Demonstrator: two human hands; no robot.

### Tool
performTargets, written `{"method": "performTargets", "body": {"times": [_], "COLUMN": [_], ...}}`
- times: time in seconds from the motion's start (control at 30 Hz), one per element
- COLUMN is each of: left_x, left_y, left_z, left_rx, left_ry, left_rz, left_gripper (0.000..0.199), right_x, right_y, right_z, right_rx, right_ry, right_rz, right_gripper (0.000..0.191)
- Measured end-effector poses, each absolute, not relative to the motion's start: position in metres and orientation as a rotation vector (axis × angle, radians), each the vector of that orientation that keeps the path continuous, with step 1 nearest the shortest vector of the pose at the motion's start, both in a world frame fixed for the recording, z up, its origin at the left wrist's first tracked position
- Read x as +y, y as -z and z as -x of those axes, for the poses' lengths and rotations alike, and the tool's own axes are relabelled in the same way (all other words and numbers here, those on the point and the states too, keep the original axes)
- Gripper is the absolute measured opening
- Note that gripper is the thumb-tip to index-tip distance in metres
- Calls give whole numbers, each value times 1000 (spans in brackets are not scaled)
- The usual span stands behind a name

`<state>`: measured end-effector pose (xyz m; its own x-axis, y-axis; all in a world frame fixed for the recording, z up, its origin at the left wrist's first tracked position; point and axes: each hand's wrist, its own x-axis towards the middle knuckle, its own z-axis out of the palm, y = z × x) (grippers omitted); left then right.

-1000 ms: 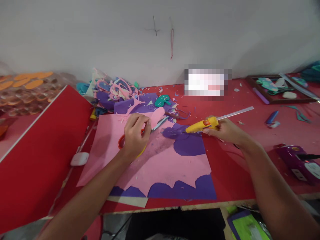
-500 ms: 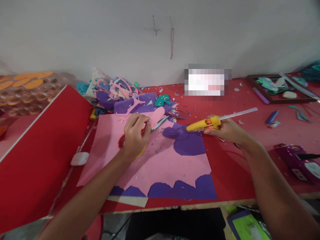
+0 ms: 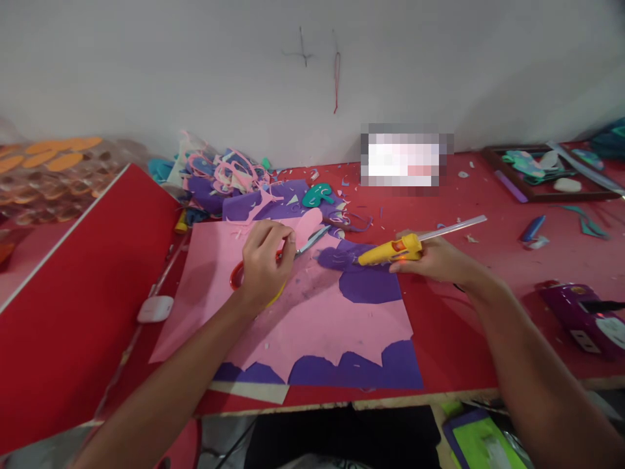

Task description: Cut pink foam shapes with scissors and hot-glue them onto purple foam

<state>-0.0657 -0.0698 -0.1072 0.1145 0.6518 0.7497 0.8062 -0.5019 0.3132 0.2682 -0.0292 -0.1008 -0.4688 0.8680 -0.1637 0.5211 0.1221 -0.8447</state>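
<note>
My right hand (image 3: pixel 432 259) is wrapped round a yellow glue gun (image 3: pixel 390 251) with a clear glue stick out of its back. The gun's nozzle is at a small dark purple cut-out piece (image 3: pixel 334 258), which lies on the pink sheet (image 3: pixel 312 326). My left hand (image 3: pixel 267 257) rests over red-handled scissors (image 3: pixel 236 276), its fingers curled together; what they hold, if anything, is hidden. A pink rounded piece (image 3: pixel 308 225) lies beside its fingertips, by the scissor blades. Under the pink sheet is a purple sheet (image 3: pixel 371 286).
Pink and purple scraps (image 3: pixel 234 172) are heaped at the back left. A red board (image 3: pixel 92 293) leans at left. A framed tray (image 3: pixel 532 195) and a magenta device (image 3: pixel 581 319) stand at right. A teal piece (image 3: pixel 316 195) lies behind the sheets.
My right hand has moved slightly left and toward me with the glue gun, whose nozzle has shifted along the dark purple piece. My left hand has stayed where it was.
</note>
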Motion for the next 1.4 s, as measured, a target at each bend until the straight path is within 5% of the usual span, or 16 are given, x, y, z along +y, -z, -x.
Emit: {"method": "performTargets", "body": {"times": [1.4], "left_x": [-69], "left_y": [108], "left_z": [65], "left_rx": [-1447], "left_ry": [1377], "left_rz": [2203], "left_gripper": [15], "right_x": [-42], "right_y": [115], "right_z": [-220], "right_rx": [-2302], "right_ry": [-515], "right_rz": [1210], "right_gripper": [40]}}
